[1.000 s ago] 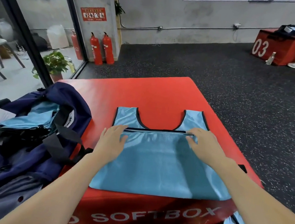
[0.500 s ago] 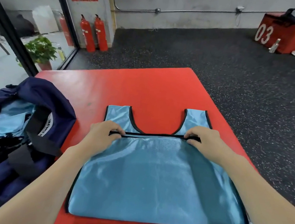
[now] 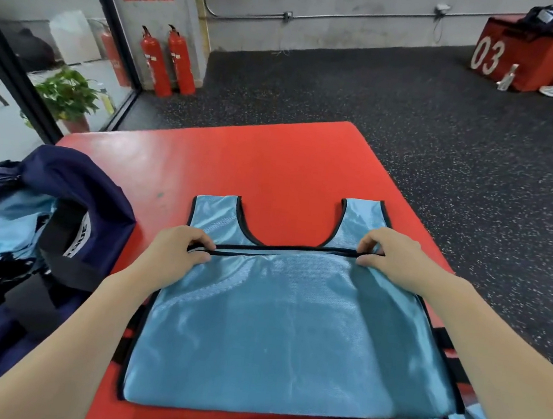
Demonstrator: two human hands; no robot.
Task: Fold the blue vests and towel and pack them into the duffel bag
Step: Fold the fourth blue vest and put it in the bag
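Blue vest point(image 3: 290, 321) lies flat on the red soft box point(image 3: 239, 163), shoulder straps pointing away from me, folded bottom hem running left to right across the chest. My left hand point(image 3: 173, 252) and right hand point(image 3: 397, 257) each pinch one end of that black-trimmed hem, fingers curled. Navy duffel bag point(image 3: 73, 193) sits open, touching the box's left edge.
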